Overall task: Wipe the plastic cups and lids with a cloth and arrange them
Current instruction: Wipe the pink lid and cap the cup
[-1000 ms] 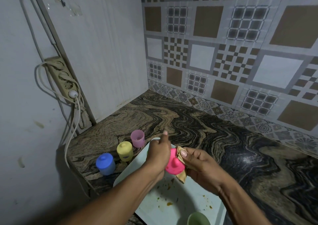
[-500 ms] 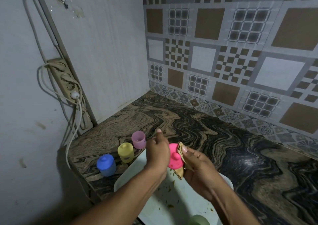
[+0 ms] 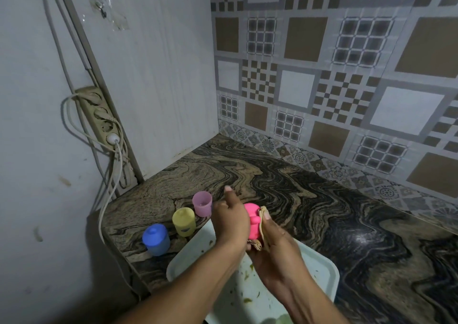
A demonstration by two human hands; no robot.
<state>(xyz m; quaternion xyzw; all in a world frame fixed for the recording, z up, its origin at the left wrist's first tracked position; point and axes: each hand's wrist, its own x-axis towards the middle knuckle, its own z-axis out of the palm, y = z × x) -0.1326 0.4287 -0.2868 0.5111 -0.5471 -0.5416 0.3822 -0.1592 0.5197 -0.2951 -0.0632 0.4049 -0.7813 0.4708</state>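
My right hand (image 3: 275,249), pinching the cloth (image 3: 255,244), had rubbed further round the pink cup (image 3: 251,224) my left hand (image 3: 231,222) gripped (wipe unfinished).

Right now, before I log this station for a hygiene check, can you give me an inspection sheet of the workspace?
Surface: marbled countertop set in a wall corner.
Job's things: pink lidded cup held over the tray, cloth against it; blue lidded cup, yellow cup and open purple cup in a row left of the tray.
Clutter: pale tray carries food bits.
Grips: left hand holds the pink lidded cup; right hand presses the cloth on it.
Cables: power strip on the left wall; white cable hangs past the counter's edge.
Surroundings: patterned tiled wall.
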